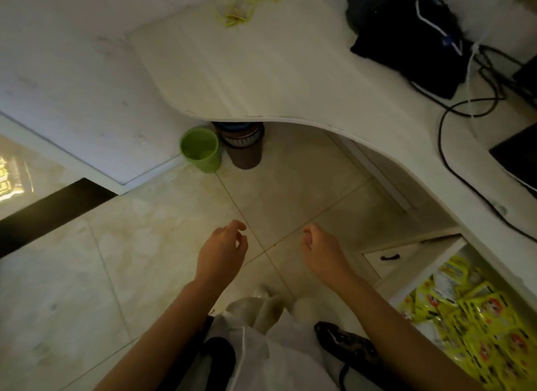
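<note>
**A:** What takes up most of the view?

**B:** The pale tiled floor (87, 274), across the whole lower left and centre. Next is the curved white desk (261, 70), which sweeps from the top centre down the right edge.

**A:** And on the desk?

**B:** A black bag (412, 38) at the upper right, with a dark cable (444, 158) looping down the desktop below it.

**A:** Where are the yellow packets?

**B:** At the lower right. They lie heaped in an open drawer (430, 270) under the desk edge. The yellow packets (476, 326) fill it, near the right forearm and apart from both hands.

**A:** How are the hands?

**B:** Both reach forward over the floor at the lower centre, a gap between them. The left hand (223, 251) has its fingers loosely curled and holds nothing. The right hand (322, 251) is the same, softly curled and empty. Neither touches anything.

**A:** Smaller things?

**B:** A green mesh basket (200, 150) stands on the floor at the centre left, just beside a brown bin (244, 146) that is partly tucked under the desk's rim. At the top centre a little pile of yellow scraps (238, 9) lies on the desktop, too blurred to read. Smallest is a dark handle (389, 257) on a shut drawer front, just left of the open one.
</note>
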A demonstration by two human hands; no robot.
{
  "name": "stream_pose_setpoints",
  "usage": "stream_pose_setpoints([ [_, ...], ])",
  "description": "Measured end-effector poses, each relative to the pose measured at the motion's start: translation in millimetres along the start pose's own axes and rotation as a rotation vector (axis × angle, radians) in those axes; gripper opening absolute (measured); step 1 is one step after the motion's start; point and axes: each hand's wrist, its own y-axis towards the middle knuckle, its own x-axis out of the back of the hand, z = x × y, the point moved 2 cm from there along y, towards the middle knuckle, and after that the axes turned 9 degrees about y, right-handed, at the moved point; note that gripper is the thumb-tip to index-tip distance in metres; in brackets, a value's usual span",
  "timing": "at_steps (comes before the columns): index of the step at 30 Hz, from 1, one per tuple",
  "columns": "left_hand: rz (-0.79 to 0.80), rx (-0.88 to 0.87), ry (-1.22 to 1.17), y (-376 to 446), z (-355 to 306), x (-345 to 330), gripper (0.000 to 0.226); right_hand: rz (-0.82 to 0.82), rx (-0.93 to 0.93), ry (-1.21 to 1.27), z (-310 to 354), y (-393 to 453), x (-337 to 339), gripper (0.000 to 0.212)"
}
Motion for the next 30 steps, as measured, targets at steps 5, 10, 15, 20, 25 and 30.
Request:
stream_pose_setpoints([
  [5,-0.032,0.028,0.003,43,29,25,0.023,-0.001,0.054,-0.038,48,46,-5,0.034],
  [10,-0.071,0.043,0.007,96,39,44,0.021,-0.027,0.117,-0.053,89,99,4,0.034],
  [15,-0.103,0.063,0.007,165,31,58,0.024,-0.006,0.156,-0.072,125,161,22,0.035],
  [20,-0.129,0.085,-0.004,234,10,73,0.023,-0.001,0.227,-0.12,160,226,48,0.033],
  [25,-0.138,0.083,-0.038,295,-3,93,0.022,0.004,0.272,-0.175,195,285,78,0.034],
  [30,-0.121,0.076,-0.026,353,-4,111,0.023,0.005,0.301,-0.187,223,337,100,0.034],
])
